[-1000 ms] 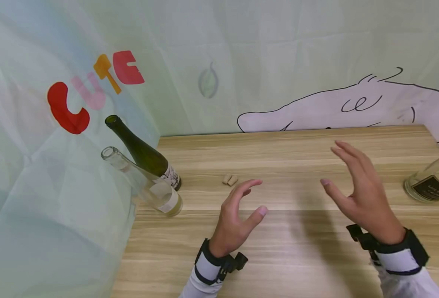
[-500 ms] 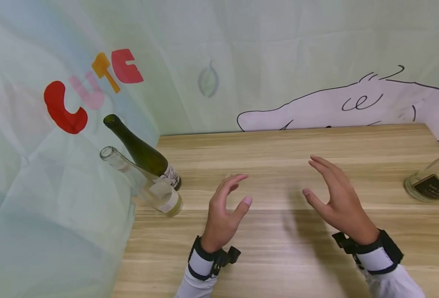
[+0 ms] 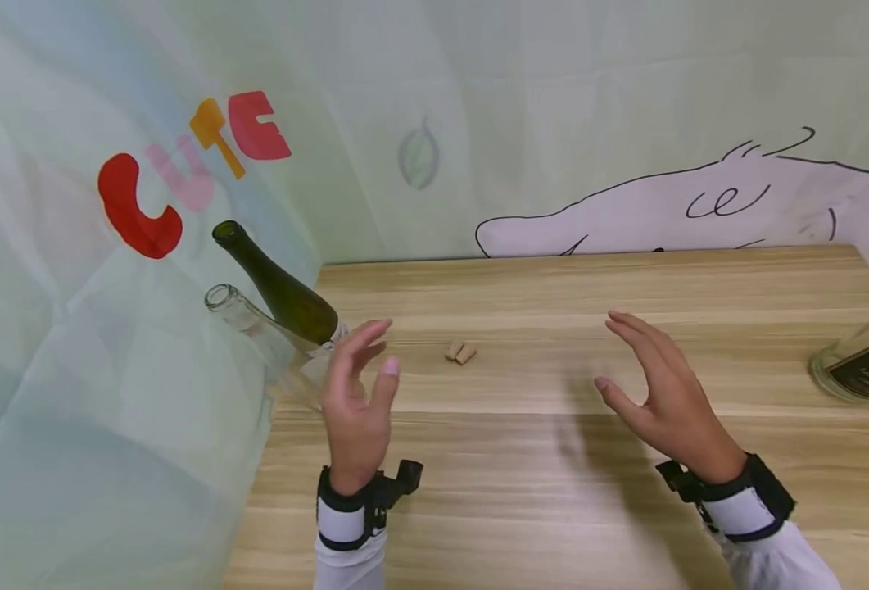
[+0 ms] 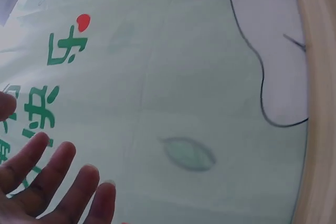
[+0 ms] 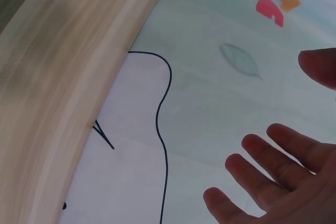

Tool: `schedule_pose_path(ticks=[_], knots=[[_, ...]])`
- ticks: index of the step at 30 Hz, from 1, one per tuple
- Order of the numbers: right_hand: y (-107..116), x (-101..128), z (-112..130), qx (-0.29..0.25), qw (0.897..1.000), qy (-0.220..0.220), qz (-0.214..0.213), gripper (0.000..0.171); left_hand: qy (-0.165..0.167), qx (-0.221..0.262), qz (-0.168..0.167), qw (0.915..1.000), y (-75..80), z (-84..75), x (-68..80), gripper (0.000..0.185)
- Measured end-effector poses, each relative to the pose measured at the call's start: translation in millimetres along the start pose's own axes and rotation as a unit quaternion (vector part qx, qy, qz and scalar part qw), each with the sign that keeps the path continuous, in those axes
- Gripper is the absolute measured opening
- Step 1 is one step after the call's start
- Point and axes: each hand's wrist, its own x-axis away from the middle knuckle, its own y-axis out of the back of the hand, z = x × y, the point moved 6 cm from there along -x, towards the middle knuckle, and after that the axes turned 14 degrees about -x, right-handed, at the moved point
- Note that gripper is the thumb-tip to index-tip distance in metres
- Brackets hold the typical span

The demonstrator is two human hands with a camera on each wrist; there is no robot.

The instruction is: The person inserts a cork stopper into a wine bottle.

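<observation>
L hand (image 3: 356,410) open beside clear bottle (image 3: 272,348)

The left hand (image 3: 356,401) is raised at the near left, palm turned inward, its fingers (image 4: 58,174) spread and loosely bent, holding nothing. The right hand (image 3: 663,393) hovers well apart to the right, palm facing left, fingers (image 5: 273,169) extended and slightly parted. Both wrists wear black-and-white bands.

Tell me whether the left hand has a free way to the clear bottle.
Probably yes: the left hand hovers open right beside the clear bottle, nothing between them. The green bottle stands close behind it.
</observation>
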Motion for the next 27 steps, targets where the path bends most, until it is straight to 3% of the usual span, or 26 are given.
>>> schedule_pose_path(ticks=[3,7,10,12,16,20,23,27], knots=[[0,0,-1,-0.001,1.000,0.003,-0.001,0.077,-0.018,-0.024,-0.082,0.9962,25.8,-5.9,-8.2,0.030],[1,0,-3,0.000,1.000,0.006,0.001,0.077,-0.009,-0.063,-0.187,0.9803,50.7,-18.1,-16.8,0.025],[0,0,-4,0.002,1.000,0.001,0.006,0.077,0.012,-0.082,-0.245,0.9659,62.4,-21.3,-19.3,0.027],[-2,0,-4,0.003,1.000,-0.001,0.010,0.077,0.030,-0.101,-0.265,0.9585,67.8,-18.6,-19.6,0.032],[-4,-2,-4,0.002,1.000,0.005,0.013,0.077,0.083,-0.121,-0.263,0.9536,73.4,-4.6,-20.8,0.046],[-5,-2,-2,-0.004,1.000,0.017,0.010,0.074,0.137,-0.093,-0.246,0.9550,75.9,15.0,-22.9,0.061],[-6,-2,-2,-0.007,1.000,0.024,0.009,0.072,0.169,-0.090,-0.233,0.9534,76.3,27.3,-23.6,0.062],[-7,-1,-3,-0.009,0.999,0.031,0.009,0.070,0.203,-0.120,-0.226,0.9452,77.0,37.4,-21.4,0.055]])
